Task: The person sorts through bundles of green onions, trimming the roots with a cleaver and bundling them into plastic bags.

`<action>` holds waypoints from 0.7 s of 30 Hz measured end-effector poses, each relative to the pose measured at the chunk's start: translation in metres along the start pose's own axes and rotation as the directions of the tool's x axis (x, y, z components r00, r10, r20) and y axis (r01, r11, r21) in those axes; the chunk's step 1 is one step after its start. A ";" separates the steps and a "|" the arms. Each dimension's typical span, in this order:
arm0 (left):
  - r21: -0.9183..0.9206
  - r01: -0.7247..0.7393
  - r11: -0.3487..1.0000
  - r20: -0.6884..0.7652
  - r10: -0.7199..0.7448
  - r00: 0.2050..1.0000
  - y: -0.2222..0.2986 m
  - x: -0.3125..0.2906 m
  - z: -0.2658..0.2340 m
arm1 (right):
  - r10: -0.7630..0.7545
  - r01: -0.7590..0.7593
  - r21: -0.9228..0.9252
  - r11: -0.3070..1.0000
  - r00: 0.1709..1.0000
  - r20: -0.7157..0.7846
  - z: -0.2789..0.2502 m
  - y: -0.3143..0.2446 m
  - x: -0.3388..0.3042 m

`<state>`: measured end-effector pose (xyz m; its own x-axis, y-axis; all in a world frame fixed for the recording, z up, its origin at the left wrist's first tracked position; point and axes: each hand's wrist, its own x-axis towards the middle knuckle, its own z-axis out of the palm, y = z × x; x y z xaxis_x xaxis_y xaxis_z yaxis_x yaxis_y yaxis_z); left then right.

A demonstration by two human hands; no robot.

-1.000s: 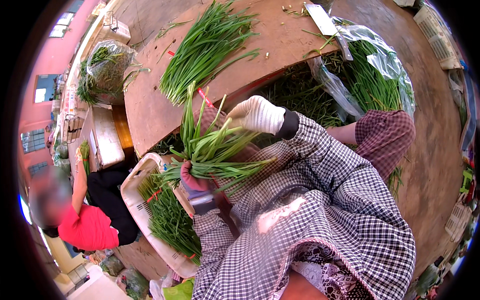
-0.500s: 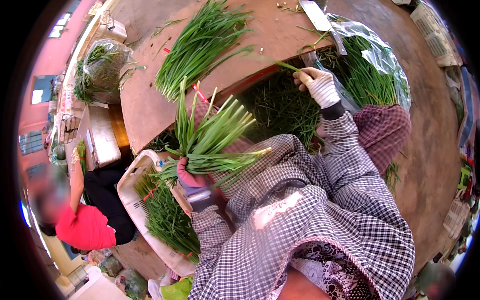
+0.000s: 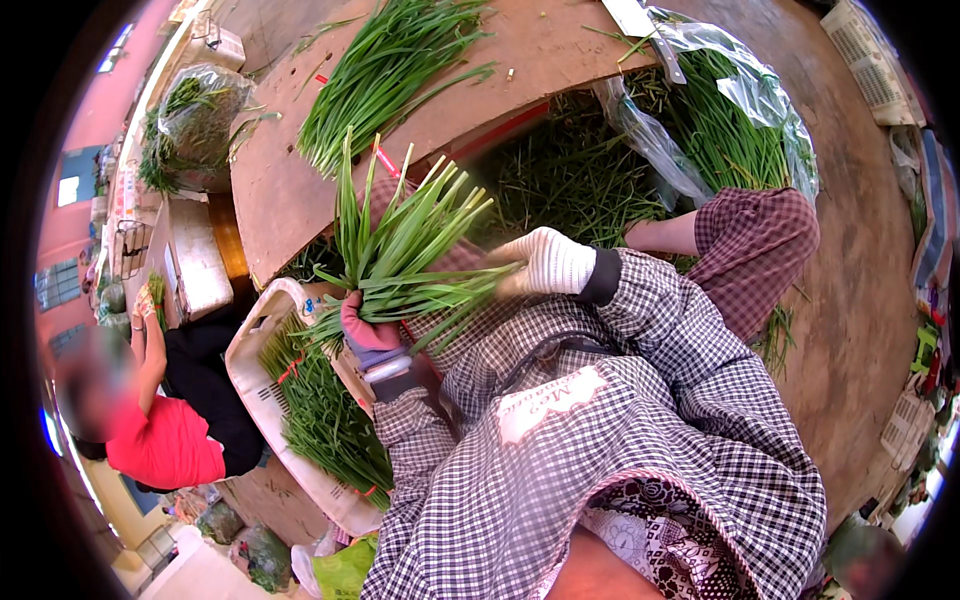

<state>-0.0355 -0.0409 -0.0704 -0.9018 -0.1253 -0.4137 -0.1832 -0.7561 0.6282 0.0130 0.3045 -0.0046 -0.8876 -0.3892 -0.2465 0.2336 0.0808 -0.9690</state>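
My left hand (image 3: pixel 367 330), in a pink and purple glove, is closed around a loose bunch of garlic chives (image 3: pixel 410 235). Their pale cut ends fan out up and to the right. At the right-hand tips of this bunch is my right hand (image 3: pixel 550 262) in a white knitted glove; its fingertips are blurred, so their grip is unclear. Beyond the bunch, a larger pile of garlic chives (image 3: pixel 385 75) lies on the brown board (image 3: pixel 270 190). Beside my left forearm stands a white plastic crate (image 3: pixel 250 370) with chive bundles (image 3: pixel 335 430) tied in red.
A cleaver (image 3: pixel 665 55) rests at the board's right edge. Next to it, an open clear plastic bag (image 3: pixel 735 95) holds more chives. Loose green trimmings (image 3: pixel 560 180) lie below the board. On the left sits another person in a red shirt (image 3: pixel 165 435), near a white box (image 3: pixel 198 260).
My right hand has come down and left from near the plastic bag to the bunch. The single stalk it held is no longer visible in it. My left hand keeps its hold.
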 end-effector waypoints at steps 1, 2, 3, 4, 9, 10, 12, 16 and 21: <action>0.025 -0.015 1.000 -0.002 0.015 1.000 -0.001 -0.001 0.002 | 0.025 -0.026 -0.025 0.999 0.999 -0.020 0.000 0.000 0.001; 0.050 -0.030 0.998 -0.002 0.030 1.000 -0.003 -0.003 0.004 | 0.050 -0.052 -0.049 0.997 0.998 -0.041 -0.001 -0.001 0.002; 0.070 -0.040 0.997 -0.014 0.041 0.999 -0.004 -0.004 0.004 | 0.077 -0.081 -0.068 0.994 0.995 -0.057 -0.001 -0.002 0.003; 0.089 -0.049 0.995 -0.024 0.051 0.998 -0.006 -0.004 0.005 | 0.078 -0.084 -0.115 0.990 0.995 -0.055 -0.003 0.000 0.003; 0.261 -0.193 0.946 0.097 0.173 0.980 -0.010 0.002 -0.014 | 0.028 -0.050 -0.287 0.956 0.997 -0.078 -0.018 -0.001 -0.007; 0.307 -0.235 0.922 0.125 0.206 0.970 -0.011 0.004 -0.018 | 0.006 -0.033 -0.309 0.951 0.996 -0.088 -0.023 0.000 -0.009; 0.391 -0.319 0.863 0.157 0.279 0.947 -0.014 0.002 -0.018 | -0.017 -0.034 -0.333 0.942 0.988 -0.150 -0.033 -0.001 -0.014; 0.136 -0.099 0.986 -0.023 0.103 0.994 -0.010 -0.005 0.004 | -0.115 -0.049 -0.455 0.889 0.939 -0.326 -0.062 0.013 -0.026; 0.238 -0.188 0.953 0.134 0.160 0.978 -0.013 0.007 -0.027 | -0.130 -0.263 -0.563 0.784 0.816 -0.563 -0.124 0.030 -0.058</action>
<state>-0.0286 -0.0492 -0.0987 -0.9635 -0.1578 -0.2161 -0.0980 -0.5436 0.8336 0.0223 0.4431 -0.0214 -0.9784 0.1881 -0.0856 0.1928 0.6820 -0.7055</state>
